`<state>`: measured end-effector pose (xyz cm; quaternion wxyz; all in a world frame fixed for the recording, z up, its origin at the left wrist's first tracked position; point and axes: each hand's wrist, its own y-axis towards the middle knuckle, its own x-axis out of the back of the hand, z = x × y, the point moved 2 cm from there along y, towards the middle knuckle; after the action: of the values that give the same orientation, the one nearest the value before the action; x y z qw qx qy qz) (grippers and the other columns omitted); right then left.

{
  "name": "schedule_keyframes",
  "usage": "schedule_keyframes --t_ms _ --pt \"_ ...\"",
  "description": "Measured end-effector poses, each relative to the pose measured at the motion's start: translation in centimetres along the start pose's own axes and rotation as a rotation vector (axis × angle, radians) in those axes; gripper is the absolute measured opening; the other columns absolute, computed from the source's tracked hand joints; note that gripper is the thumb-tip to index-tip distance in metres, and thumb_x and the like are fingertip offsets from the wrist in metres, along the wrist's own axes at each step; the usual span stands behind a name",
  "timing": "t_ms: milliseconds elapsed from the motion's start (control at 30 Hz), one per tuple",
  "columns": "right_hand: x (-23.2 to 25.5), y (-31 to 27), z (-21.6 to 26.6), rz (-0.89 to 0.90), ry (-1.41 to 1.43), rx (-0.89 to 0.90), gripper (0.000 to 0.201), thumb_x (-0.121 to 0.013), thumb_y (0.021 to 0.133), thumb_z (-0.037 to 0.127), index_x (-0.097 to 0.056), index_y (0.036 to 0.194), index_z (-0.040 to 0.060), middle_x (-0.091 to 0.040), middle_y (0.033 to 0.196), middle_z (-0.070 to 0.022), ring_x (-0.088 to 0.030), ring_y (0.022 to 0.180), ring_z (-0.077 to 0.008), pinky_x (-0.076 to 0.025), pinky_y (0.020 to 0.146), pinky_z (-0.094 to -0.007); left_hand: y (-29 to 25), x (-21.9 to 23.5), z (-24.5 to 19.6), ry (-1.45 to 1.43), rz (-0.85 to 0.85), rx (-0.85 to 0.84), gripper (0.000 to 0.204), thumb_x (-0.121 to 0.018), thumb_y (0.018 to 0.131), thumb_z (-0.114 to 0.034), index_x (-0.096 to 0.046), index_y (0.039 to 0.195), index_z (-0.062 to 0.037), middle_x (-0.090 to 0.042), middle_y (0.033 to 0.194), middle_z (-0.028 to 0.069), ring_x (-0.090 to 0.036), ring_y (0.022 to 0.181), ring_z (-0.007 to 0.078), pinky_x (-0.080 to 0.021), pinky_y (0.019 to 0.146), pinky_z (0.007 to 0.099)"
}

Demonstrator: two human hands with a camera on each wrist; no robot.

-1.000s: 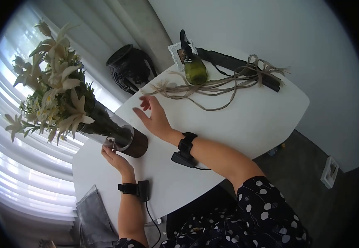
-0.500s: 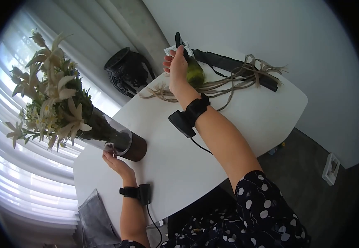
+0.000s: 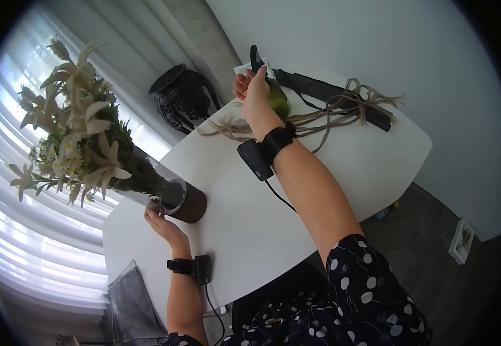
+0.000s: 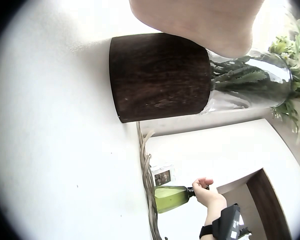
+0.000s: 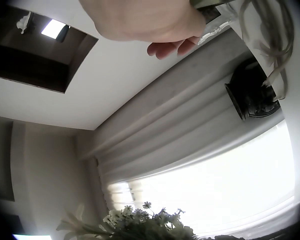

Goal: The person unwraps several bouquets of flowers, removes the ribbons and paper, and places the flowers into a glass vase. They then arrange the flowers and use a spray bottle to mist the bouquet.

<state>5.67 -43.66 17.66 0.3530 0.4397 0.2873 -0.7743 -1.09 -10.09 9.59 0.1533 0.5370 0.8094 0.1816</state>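
A clear glass vase on a dark brown round base point(image 3: 191, 203) holds an arrangement of cream and white flowers point(image 3: 80, 130). My left hand point(image 3: 167, 228) rests against the glass just above the base, with its fingertips at the vase wall. In the left wrist view the heel of that hand overlaps the vase point(image 4: 245, 82). Over at the table's far side stands a green spray bottle point(image 3: 278, 101) with a black top. My right hand point(image 3: 254, 95) grips the bottle at its neck, its fingers curled in; the left wrist view shows the hand point(image 4: 206, 192) at the black neck.
Brown-grey cords point(image 3: 227, 128) trail over the white table point(image 3: 250, 230) around the bottle. A long black item point(image 3: 314, 89) and a white picture frame point(image 4: 163, 176) lie or stand by it. Beyond the table are a black urn-like stand point(image 3: 184, 98) and window blinds point(image 3: 37, 248).
My right hand has moved from beside the vase, away and to the right, up to the spray bottle's neck. My left hand has stayed at the vase.
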Motion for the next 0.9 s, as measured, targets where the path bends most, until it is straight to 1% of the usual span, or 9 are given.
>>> schedule_keyframes --t_ms 167,267,333,367,433,467,533,633,900 --pt "0.0 0.3 -0.4 0.048 -0.044 0.074 0.038 -0.036 0.097 0.044 -0.054 0.104 0.0120 -0.060 0.091 -0.0011 -0.057 0.080 -0.0135 -0.043 0.076 -0.0325 0.0 0.1 0.1 0.000 0.002 -0.002 0.041 -0.031 0.099 -0.038 -0.048 0.112 -0.0039 -0.053 0.110 0.0084 -0.049 0.105 0.0180 -0.034 0.098 0.0343" --pt "-0.2 0.2 -1.0 0.050 -0.111 0.106 0.034 -0.036 0.097 0.038 -0.055 0.103 0.0109 -0.062 0.089 -0.0023 -0.058 0.075 -0.0137 -0.043 0.072 -0.0302 0.0 0.0 0.0 0.006 -0.001 0.002 0.040 -0.030 0.099 -0.038 -0.048 0.112 -0.0038 -0.053 0.110 0.0085 -0.049 0.105 0.0180 -0.034 0.098 0.0349" --pt "-0.4 -0.3 -1.3 0.057 -0.198 0.263 0.032 -0.037 0.096 0.030 -0.053 0.100 0.0025 -0.063 0.078 -0.0083 -0.059 0.056 -0.0146 -0.046 0.056 -0.0262 0.0 0.1 0.0 0.004 0.014 -0.011 0.041 -0.030 0.099 -0.038 -0.048 0.112 -0.0035 -0.053 0.110 0.0088 -0.049 0.105 0.0185 -0.035 0.098 0.0355" --pt "-0.3 -0.4 -1.6 0.057 -0.198 0.262 0.032 -0.037 0.096 0.030 -0.053 0.100 0.0025 -0.063 0.078 -0.0083 -0.059 0.056 -0.0146 -0.046 0.056 -0.0262 0.0 0.1 -0.1 0.004 0.013 -0.011 0.041 -0.030 0.099 -0.038 -0.048 0.112 -0.0035 -0.053 0.110 0.0088 -0.049 0.105 0.0185 -0.035 0.098 0.0355" --pt "-0.1 -0.6 -1.9 0.114 -0.330 0.406 0.030 -0.039 0.095 0.024 -0.055 0.094 -0.0007 -0.063 0.070 -0.0100 -0.059 0.051 -0.0154 -0.048 0.053 -0.0263 -0.1 0.0 -0.4 0.011 0.014 -0.011 0.042 -0.030 0.099 -0.039 -0.048 0.112 -0.0031 -0.053 0.109 0.0090 -0.049 0.105 0.0189 -0.035 0.099 0.0358" --pt "-0.1 -1.0 -2.0 0.114 -0.331 0.406 0.030 -0.039 0.095 0.024 -0.055 0.094 -0.0007 -0.063 0.070 -0.0100 -0.059 0.051 -0.0154 -0.048 0.053 -0.0263 -0.1 -0.1 -0.4 0.011 0.013 -0.010 0.042 -0.030 0.099 -0.039 -0.048 0.112 -0.0031 -0.053 0.109 0.0090 -0.049 0.105 0.0189 -0.035 0.099 0.0358" --pt "-0.1 -1.8 -1.9 0.095 -0.533 0.544 0.029 -0.040 0.095 0.022 -0.056 0.087 -0.0011 -0.064 0.063 -0.0095 -0.060 0.050 -0.0149 -0.048 0.049 -0.0269 -0.2 0.0 -0.3 0.018 0.007 -0.009 0.042 -0.031 0.099 -0.039 -0.047 0.113 -0.0028 -0.053 0.110 0.0092 -0.049 0.105 0.0191 -0.034 0.099 0.0358" --pt "0.0 -1.7 -2.6 0.114 -0.568 0.598 0.029 -0.042 0.095 0.022 -0.057 0.084 -0.0015 -0.064 0.062 -0.0092 -0.061 0.050 -0.0147 -0.048 0.048 -0.0266 -0.1 0.1 -0.2 0.011 0.018 -0.009 0.043 -0.031 0.099 -0.040 -0.047 0.113 -0.0028 -0.052 0.110 0.0095 -0.049 0.106 0.0191 -0.034 0.099 0.0356" --pt "-0.1 -2.0 -2.5 0.112 -0.552 0.592 0.028 -0.043 0.095 0.022 -0.056 0.083 -0.0008 -0.064 0.062 -0.0090 -0.061 0.049 -0.0149 -0.049 0.049 -0.0262 0.0 0.1 -0.2 0.011 0.016 0.003 0.043 -0.030 0.099 -0.040 -0.047 0.112 -0.0031 -0.053 0.110 0.0092 -0.049 0.106 0.0189 -0.034 0.099 0.0356"
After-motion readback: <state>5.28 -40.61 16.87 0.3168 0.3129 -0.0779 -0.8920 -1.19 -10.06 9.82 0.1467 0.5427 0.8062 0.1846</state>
